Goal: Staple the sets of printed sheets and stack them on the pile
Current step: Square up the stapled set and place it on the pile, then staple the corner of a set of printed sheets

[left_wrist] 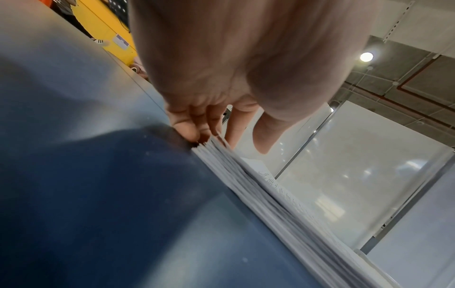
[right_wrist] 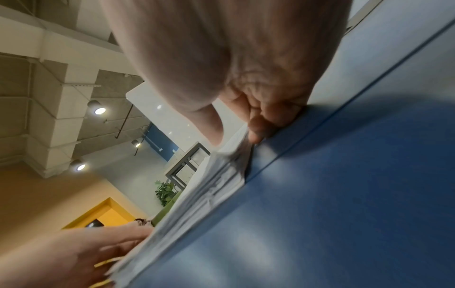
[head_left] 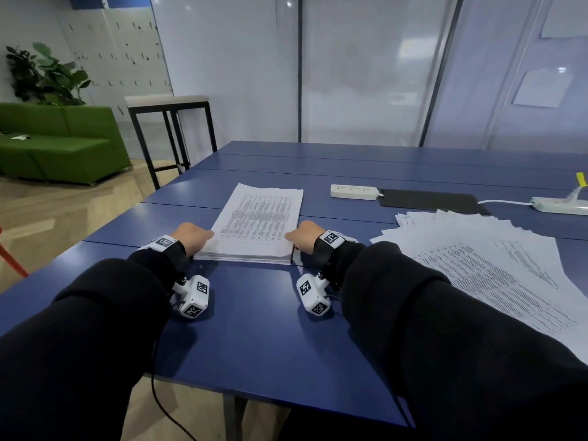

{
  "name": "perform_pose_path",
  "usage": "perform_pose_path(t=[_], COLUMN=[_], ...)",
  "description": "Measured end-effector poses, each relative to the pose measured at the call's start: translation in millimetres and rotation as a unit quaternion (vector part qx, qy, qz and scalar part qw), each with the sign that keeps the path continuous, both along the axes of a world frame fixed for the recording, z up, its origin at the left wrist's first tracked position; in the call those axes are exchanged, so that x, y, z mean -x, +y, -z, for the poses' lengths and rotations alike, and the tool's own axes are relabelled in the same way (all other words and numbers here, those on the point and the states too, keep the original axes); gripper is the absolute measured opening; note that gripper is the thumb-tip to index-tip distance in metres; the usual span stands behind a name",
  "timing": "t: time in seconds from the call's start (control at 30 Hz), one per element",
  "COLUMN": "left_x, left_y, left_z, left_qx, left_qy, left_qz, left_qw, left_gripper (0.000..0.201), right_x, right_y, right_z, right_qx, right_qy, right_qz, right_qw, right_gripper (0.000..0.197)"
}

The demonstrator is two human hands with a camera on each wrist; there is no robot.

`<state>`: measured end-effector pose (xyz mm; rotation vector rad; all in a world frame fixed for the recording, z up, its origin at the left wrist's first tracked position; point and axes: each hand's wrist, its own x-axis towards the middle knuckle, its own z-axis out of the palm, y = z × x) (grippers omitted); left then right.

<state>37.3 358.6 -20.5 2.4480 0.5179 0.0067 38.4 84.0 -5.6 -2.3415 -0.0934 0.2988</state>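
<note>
Thick pile of white printed sheets (head_left: 259,224) lies mid-table on matte blue table (head_left: 254,329), near front edge. Left hand (head_left: 194,235) and right hand (head_left: 305,235) pinch its near corners — thumbs on top, fingers curled under the edges. Best to square edges evenly, lift level. Fanned loose printed sheets (head_left: 483,259) lie right; green sofa (head_left: 60,141) stands far left.

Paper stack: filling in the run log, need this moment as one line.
stage: squaring paper stack | left hand: grips left edge | right hand: grips right edge | loose sheets: fanned at right | stapler: not in view
</note>
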Motion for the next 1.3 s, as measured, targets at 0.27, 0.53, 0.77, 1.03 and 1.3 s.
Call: perform_pose_path(t=[0.27, 0.53, 0.77, 1.03, 1.3], left_x=[39.1, 85.6, 103.3, 112.2, 121.3], left_y=[-85.2, -240.0, -311.5, -303.7, -224.5], left_z=[-45.6, -63.4, -34.3, -31.0, -55.9], left_qx=[-0.048, 0.026, -0.098, -0.197, -0.325], left_qy=[-0.253, -0.150, -0.064, -0.050, -0.035], left_qz=[0.159, 0.433, 0.561, 0.575, 0.533], left_qw=[0.953, 0.889, 0.819, 0.792, 0.781], left_gripper=[0.021, 0.026, 0.067, 0.036, 0.029], right_x=[76.7, 78.4, 100.3, 104.6, 96.4], right_y=[-82.5, -281.8, -357.4, -348.3, -345.3], right_z=[-70.0, -72.6, -32.4, -23.1, -37.1], right_qx=[-0.362, 0.095, 0.336, 0.319, 0.214], right_qy=[-0.011, -0.026, 0.061, 0.049, -0.082], right_qz=[0.017, 0.153, 0.180, 0.163, 0.222], right_qw=[0.932, 0.983, 0.923, 0.932, 0.948], right_gripper=[0.004, 0.032, 0.064, 0.081, 0.038])
